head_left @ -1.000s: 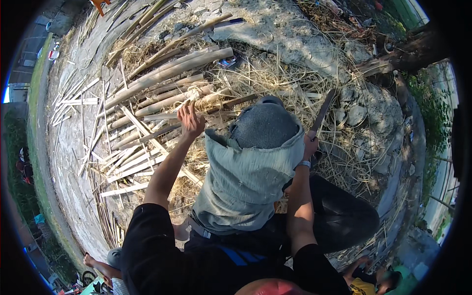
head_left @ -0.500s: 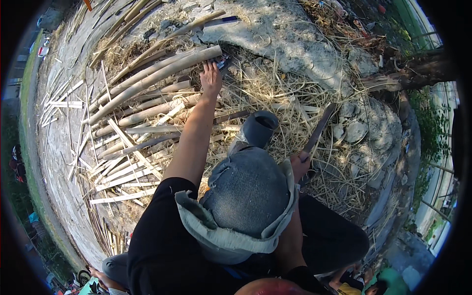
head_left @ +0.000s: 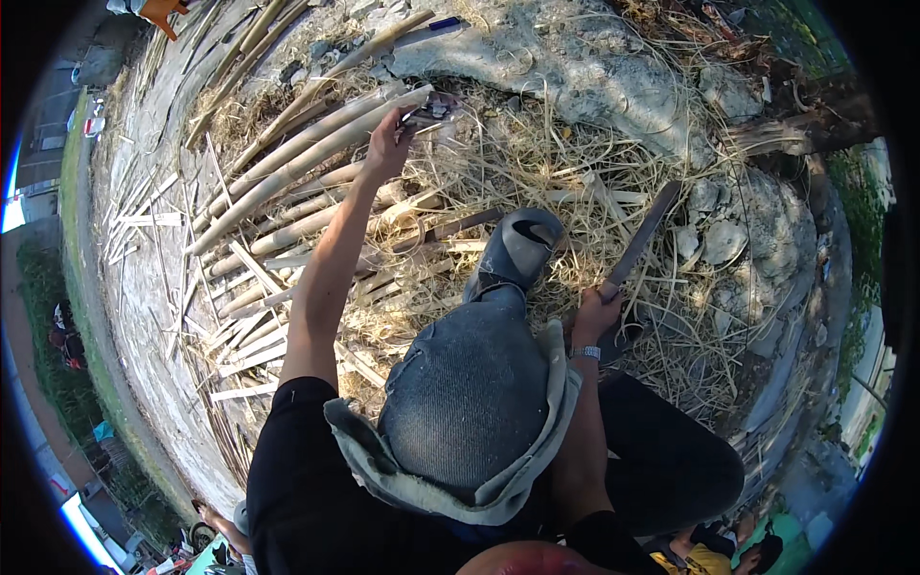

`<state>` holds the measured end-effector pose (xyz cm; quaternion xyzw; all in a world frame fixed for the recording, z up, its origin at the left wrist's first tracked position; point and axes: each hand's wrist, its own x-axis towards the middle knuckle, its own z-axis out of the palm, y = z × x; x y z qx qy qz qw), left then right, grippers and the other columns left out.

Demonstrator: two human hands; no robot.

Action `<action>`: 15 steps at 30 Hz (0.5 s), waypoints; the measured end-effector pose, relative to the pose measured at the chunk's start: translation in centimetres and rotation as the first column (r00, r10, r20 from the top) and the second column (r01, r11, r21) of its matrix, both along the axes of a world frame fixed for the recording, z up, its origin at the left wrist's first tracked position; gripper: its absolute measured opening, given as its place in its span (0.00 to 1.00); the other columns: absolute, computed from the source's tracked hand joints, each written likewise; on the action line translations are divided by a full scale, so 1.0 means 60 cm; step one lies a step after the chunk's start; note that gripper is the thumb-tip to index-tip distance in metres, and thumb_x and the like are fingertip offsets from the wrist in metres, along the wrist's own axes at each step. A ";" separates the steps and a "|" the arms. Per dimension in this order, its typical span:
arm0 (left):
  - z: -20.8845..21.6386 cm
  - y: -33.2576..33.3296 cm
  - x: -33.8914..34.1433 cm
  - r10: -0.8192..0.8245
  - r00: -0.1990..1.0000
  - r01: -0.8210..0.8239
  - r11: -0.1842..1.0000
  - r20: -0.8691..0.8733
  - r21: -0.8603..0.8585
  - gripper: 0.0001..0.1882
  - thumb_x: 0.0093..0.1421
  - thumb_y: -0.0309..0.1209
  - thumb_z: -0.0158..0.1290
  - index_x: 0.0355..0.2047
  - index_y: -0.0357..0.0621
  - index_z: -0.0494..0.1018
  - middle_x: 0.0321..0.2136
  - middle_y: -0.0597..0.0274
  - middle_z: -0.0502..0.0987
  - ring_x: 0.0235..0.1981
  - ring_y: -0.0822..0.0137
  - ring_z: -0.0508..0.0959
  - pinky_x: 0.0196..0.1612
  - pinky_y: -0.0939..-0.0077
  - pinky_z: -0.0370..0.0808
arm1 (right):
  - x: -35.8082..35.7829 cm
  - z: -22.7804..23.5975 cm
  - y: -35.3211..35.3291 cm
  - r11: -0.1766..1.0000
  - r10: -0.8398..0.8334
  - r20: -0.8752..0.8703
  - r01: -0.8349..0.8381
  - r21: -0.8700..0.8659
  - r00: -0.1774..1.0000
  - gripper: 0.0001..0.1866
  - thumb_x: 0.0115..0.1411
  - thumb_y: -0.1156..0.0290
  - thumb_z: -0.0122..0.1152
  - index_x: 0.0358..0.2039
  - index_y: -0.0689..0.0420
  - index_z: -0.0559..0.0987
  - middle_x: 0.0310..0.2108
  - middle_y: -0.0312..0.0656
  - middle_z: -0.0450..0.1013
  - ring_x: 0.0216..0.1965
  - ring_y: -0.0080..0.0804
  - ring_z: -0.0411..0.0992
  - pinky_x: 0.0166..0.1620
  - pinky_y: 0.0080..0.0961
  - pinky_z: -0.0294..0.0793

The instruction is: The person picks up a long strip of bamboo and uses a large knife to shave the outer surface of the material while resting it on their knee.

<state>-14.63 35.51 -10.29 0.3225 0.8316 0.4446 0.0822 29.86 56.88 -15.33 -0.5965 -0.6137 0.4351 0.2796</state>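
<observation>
Outdoors, rough, sunlit ground (head_left: 144,307) is strewn with pale bamboo shavings (head_left: 522,158), with rocks (head_left: 724,241) at right. The right hand (head_left: 596,314) grips a machete (head_left: 642,240), its long, dark blade slanting forward-right above the shavings. The left hand (head_left: 386,149) is by a smooth tan bamboo pole's (head_left: 316,165) end; whether it holds anything is unclear.

An orange legged object (head_left: 165,13) stood at the upper left rim. A small dark-blue object (head_left: 445,23) lay near the top edge. At right, a rough brown log (head_left: 800,132) extended inward near a pale rock (head_left: 724,242). A yellow garment (head_left: 702,560) was located at lower right.
</observation>
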 end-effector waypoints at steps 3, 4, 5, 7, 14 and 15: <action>0.033 -0.017 0.006 -0.018 0.999 0.015 0.995 0.035 0.100 0.23 0.64 0.18 0.53 0.59 0.41 0.69 0.55 0.53 0.78 0.58 0.62 0.76 0.62 0.69 0.68 | -0.011 0.001 -0.005 0.994 -0.029 0.001 0.029 -0.110 1.000 0.15 0.49 0.78 0.61 0.40 0.63 0.74 0.28 0.36 0.70 0.28 0.30 0.68 0.36 0.30 0.69; 0.038 -0.020 0.006 -0.034 0.999 0.032 0.989 0.014 0.147 0.22 0.64 0.18 0.52 0.59 0.41 0.69 0.54 0.54 0.78 0.58 0.62 0.76 0.62 0.70 0.67 | -0.016 0.003 -0.009 0.993 -0.027 -0.007 0.026 -0.111 1.000 0.15 0.49 0.78 0.61 0.40 0.63 0.74 0.28 0.36 0.70 0.28 0.30 0.68 0.36 0.30 0.69; 0.043 -0.018 0.001 -0.034 0.999 0.033 0.988 0.008 0.149 0.22 0.64 0.18 0.52 0.59 0.41 0.69 0.54 0.54 0.78 0.58 0.62 0.76 0.62 0.70 0.67 | -0.020 0.005 -0.012 0.998 -0.018 -0.012 0.017 -0.065 1.000 0.15 0.49 0.78 0.61 0.40 0.63 0.74 0.29 0.37 0.71 0.28 0.30 0.69 0.36 0.30 0.69; 0.048 -0.005 -0.015 -0.042 0.973 0.005 0.987 0.228 0.160 0.21 0.64 0.18 0.53 0.57 0.40 0.70 0.53 0.56 0.78 0.53 0.64 0.77 0.60 0.70 0.69 | -0.026 0.013 -0.018 1.000 -0.012 -0.016 0.012 -0.011 1.000 0.16 0.49 0.77 0.61 0.40 0.63 0.75 0.29 0.37 0.71 0.28 0.30 0.69 0.35 0.30 0.69; 0.070 0.175 -0.148 0.024 0.995 -0.021 0.999 0.094 -0.028 0.21 0.66 0.36 0.56 0.54 0.34 0.71 0.41 0.48 0.82 0.43 0.62 0.81 0.49 0.69 0.76 | 0.003 0.016 0.001 0.996 -0.026 0.043 0.029 -0.080 0.999 0.20 0.48 0.74 0.64 0.44 0.64 0.76 0.33 0.41 0.74 0.32 0.35 0.71 0.40 0.32 0.71; 0.066 0.158 -0.192 0.176 0.978 -0.192 0.969 -0.111 -0.153 0.24 0.65 0.39 0.57 0.55 0.35 0.71 0.44 0.43 0.81 0.46 0.53 0.81 0.51 0.62 0.76 | -0.016 0.019 -0.015 0.982 -0.009 0.008 0.010 -0.187 1.000 0.23 0.48 0.73 0.65 0.46 0.65 0.76 0.38 0.45 0.76 0.38 0.39 0.75 0.46 0.34 0.72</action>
